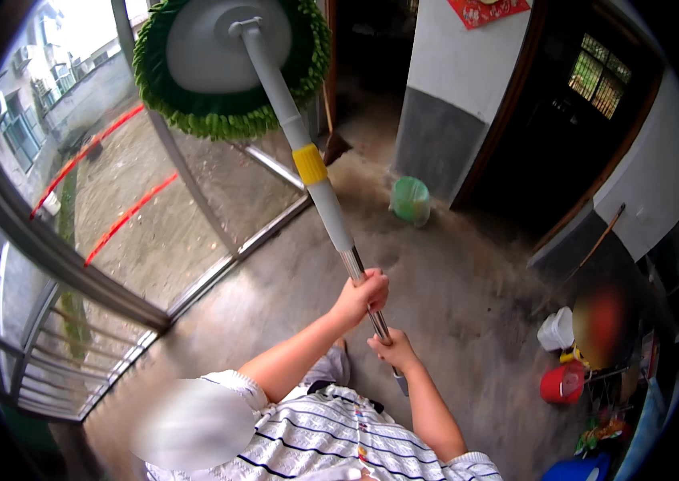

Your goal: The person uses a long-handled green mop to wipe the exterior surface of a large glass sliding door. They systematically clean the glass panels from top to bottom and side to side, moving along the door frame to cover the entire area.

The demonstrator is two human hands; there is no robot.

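Note:
A long-handled mop (pixel 327 208) slants up and to the left in front of me, its head raised off the floor. The oval mop head (pixel 231 48) has a grey-white plate and a green fringed microfibre pad. A yellow collar (pixel 309 164) joins the grey upper tube to the metal pole. My left hand (pixel 362 297) is wrapped round the metal part of the pole. Lower down, my right hand (pixel 394 350) grips the same pole close to its grey end (pixel 401 385).
Metal-framed glass panels (pixel 235 256) run along the left, with red tape strips beyond. A green bin (pixel 410 200) stands by the wall corner, near a broom (pixel 333 148). To the right are a white bucket (pixel 556 329), a red bucket (pixel 562 382) and a leaning stick (pixel 600 240).

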